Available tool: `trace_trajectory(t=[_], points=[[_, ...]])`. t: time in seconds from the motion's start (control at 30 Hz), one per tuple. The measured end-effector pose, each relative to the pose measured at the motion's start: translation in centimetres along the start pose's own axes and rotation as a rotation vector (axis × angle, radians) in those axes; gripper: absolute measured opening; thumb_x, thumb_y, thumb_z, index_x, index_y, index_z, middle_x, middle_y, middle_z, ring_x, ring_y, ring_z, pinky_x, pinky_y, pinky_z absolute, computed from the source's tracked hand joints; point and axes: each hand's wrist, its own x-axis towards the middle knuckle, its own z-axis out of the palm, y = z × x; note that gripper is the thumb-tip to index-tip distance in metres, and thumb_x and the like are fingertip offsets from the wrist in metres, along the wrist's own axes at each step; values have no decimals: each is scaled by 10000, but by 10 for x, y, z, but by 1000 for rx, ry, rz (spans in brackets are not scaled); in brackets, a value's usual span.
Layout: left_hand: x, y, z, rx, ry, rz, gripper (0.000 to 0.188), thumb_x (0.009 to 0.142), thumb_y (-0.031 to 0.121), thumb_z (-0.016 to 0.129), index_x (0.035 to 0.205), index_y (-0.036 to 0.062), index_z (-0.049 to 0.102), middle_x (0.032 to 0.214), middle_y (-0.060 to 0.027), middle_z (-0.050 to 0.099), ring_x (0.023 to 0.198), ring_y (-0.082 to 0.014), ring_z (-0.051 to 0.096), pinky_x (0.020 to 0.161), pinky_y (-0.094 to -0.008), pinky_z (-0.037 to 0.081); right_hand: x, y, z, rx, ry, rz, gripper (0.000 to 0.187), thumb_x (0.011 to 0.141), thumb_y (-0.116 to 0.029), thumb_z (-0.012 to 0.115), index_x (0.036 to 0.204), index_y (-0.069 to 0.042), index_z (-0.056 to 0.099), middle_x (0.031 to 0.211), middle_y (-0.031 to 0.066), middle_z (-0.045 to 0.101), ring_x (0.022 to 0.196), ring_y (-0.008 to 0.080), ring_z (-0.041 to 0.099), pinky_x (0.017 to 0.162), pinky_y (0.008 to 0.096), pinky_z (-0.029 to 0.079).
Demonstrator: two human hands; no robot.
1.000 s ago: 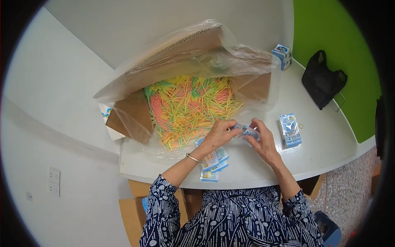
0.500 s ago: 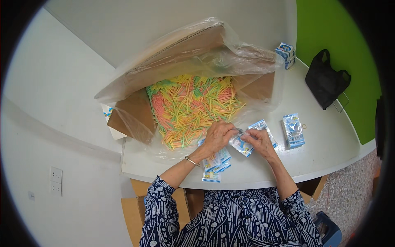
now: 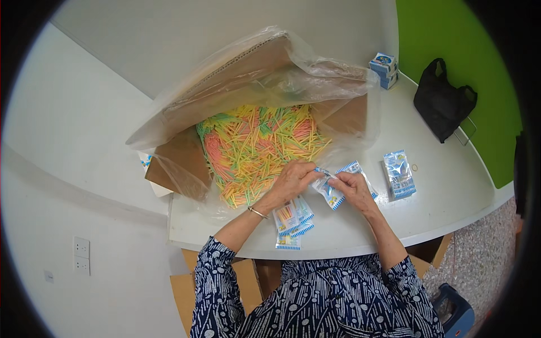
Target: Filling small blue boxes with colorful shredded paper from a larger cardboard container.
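Between my hands is a small blue-and-white striped plastic packet [image 3: 329,194]. My left hand [image 3: 294,179] pinches its upper left edge, and my right hand [image 3: 355,190] grips its right side with thumb and fingers. Whether the packet's top is sealed cannot be made out. Just beyond my left hand lies a heap of thin pastel sticks [image 3: 265,152], pink, yellow and green, in a plastic-lined cardboard box [image 3: 183,163]. Several similar packets [image 3: 287,217] overlap on the table below my left wrist. Another packet [image 3: 354,168] lies partly hidden behind my right hand.
A pile of packets [image 3: 399,174] sits on the white table [image 3: 439,208] to the right, beside a rubber band [image 3: 415,167]. Farther back are small printed boxes [image 3: 384,69] and a black bag [image 3: 445,104]. Clear plastic sheeting [image 3: 332,70] drapes over the box flaps.
My hands have tilted the packet and shifted it slightly, still gripping it. The whole view has moved a little; the other packets look unchanged.
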Motion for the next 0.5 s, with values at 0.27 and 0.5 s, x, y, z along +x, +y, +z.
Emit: trace_trajectory(t=[0.27, 0.5], points=[[37, -58, -31, 648, 136, 202, 177, 807, 152, 541, 883, 40, 656, 1007, -148, 582, 1021, -313, 482, 908, -466, 359, 0, 2, -15, 124, 217, -75, 237, 895, -211, 598, 840, 12, 660, 652, -23, 568, 594, 30, 467, 536, 201, 368], [51, -68, -9, 970, 29, 307, 208, 774, 104, 502, 870, -25, 634, 1082, -174, 520, 1084, -313, 439, 1013, -512, 283, 2, -1, -20, 160, 268, -50, 252, 900, -218, 596, 827, 16, 651, 648, -24, 559, 591, 30, 452, 528, 204, 362]])
